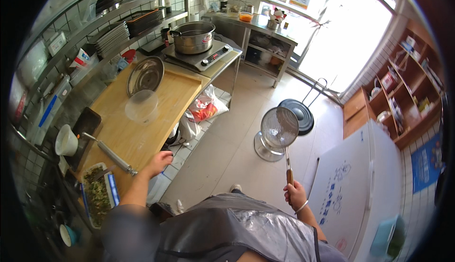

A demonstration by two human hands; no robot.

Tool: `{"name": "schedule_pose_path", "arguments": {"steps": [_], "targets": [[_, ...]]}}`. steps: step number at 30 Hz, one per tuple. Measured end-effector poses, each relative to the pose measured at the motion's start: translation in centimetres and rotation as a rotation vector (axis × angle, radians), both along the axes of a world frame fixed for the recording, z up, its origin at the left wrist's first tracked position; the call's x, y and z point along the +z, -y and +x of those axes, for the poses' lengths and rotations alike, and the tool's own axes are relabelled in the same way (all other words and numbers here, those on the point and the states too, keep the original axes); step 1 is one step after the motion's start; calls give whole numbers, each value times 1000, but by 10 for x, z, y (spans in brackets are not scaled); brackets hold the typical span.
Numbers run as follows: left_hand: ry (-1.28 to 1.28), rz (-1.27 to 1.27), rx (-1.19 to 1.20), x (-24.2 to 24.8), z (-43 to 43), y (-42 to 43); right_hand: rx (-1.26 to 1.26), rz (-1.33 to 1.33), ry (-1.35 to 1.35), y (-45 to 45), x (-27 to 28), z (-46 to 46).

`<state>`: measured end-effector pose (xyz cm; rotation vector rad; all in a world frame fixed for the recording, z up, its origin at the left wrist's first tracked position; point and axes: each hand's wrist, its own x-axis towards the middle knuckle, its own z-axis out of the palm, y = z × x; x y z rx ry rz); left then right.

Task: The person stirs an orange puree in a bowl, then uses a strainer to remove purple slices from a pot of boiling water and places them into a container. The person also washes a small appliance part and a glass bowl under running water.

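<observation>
My right hand (295, 193) grips the wooden handle of a round wire-mesh strainer (280, 127), held up over the floor at the right. My left hand (160, 163) is near the front edge of a wooden board (170, 98), with fingers curled and nothing seen in them. Left of it lies a metal rolling pin (115, 158). A clear plastic bowl (141, 106) and a metal lid (145, 76) are farther back on the board. At the near left, a container of chopped filling (96, 194) holds a flat utensil. A large steel pot (193, 37) stands on an induction cooker (204, 57).
A round black stool (296, 116) stands on the floor beyond the strainer. A white refrigerator (348, 187) and a wooden shelf unit (405, 88) are at the right. Plastic bags (204, 107) sit under the board's table. A white bowl (66, 140) stands beside a dark tray (83, 130).
</observation>
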<state>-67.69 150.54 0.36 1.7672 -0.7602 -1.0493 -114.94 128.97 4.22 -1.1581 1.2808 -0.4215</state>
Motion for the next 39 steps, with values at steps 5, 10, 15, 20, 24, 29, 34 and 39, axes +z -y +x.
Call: {"name": "schedule_pose_path", "arguments": {"steps": [5, 10, 15, 20, 24, 29, 34, 39], "targets": [[-236, 95, 530, 25, 43, 2, 146, -282, 43, 182, 39, 107], [-235, 111, 896, 39, 68, 3, 449, -473, 204, 320, 96, 254], [-155, -15, 1288, 22, 110, 30, 556, -1102, -40, 416, 124, 402], [-231, -22, 1343, 24, 150, 54, 732, -1556, -169, 485, 149, 506], [-315, 186, 1318, 26, 155, 66, 992, -1627, -505, 520, 165, 581], [-379, 79, 1415, 14, 133, 79, 1258, -1932, -491, 563, 171, 675], [-321, -11, 1743, 21, 101, 115, 1380, -1981, -498, 601, 183, 733], [-185, -37, 1858, 67, 83, 167, 1693, -1784, -458, 646, 235, 759]]}}
